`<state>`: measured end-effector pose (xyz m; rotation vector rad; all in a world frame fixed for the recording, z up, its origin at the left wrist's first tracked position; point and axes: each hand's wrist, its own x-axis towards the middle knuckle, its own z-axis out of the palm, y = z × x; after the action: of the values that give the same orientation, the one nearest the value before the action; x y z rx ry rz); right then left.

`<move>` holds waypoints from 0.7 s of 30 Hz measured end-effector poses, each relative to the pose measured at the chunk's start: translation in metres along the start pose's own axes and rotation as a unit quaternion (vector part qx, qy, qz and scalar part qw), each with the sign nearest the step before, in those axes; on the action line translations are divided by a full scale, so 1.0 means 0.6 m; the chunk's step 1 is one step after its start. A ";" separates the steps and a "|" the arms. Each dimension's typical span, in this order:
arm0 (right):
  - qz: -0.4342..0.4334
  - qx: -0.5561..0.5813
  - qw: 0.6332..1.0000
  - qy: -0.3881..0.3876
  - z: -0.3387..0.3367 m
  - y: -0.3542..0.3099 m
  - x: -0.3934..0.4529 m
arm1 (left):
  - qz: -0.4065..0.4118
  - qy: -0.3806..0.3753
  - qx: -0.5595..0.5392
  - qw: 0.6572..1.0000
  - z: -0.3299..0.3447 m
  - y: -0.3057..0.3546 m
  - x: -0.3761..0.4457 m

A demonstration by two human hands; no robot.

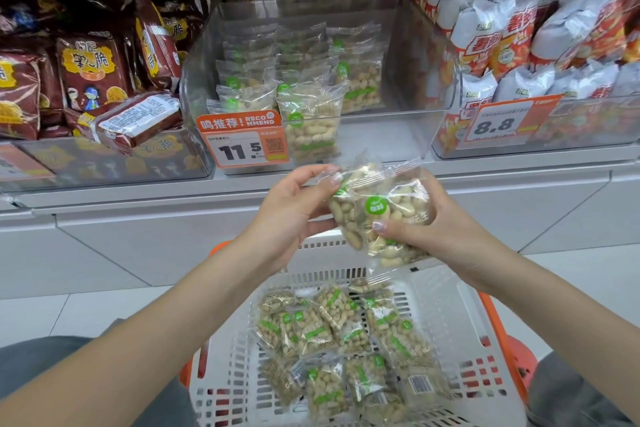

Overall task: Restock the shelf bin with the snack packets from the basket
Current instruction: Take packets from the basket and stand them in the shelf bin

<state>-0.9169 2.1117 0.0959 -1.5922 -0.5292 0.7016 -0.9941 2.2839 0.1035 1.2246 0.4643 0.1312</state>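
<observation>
Left to right, I note my left hand (294, 208) pinching the top seal of the peanut packets (377, 211), fingers curled on the film. My right hand (436, 222) cups the same bunch from beneath, thumb pressed on the front. At least two packets are held together, above the white basket (460, 333) and below the clear shelf bin (311, 87).

Risk, in my judgement: the slick film could let one packet slide out of the bunch and fall beside the basket. A second risk is catching the orange price tag (244, 140) or the bin's front lip on entry.

Open room lies in the bin's right half, beside the standing rows. The neighbouring bins press close on both sides.
</observation>
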 end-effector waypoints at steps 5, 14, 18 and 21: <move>-0.020 -0.097 0.995 0.003 0.000 0.003 -0.003 | -0.014 -0.024 0.062 0.998 0.003 -0.001 -0.002; -0.028 -0.015 0.999 0.014 0.012 0.004 -0.001 | 0.011 -0.165 0.152 0.974 0.013 -0.009 -0.025; -0.014 -0.037 0.999 0.005 0.025 0.008 -0.007 | 0.016 -0.128 0.216 0.968 0.028 -0.031 -0.036; 0.015 -0.052 0.998 -0.037 0.016 0.009 -0.004 | 0.025 -0.113 0.200 0.973 0.020 -0.045 -0.029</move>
<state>-0.9254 2.1161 0.0900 -1.6777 -0.6063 0.7686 -1.0088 2.2582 0.0864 1.6252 0.2661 -0.0646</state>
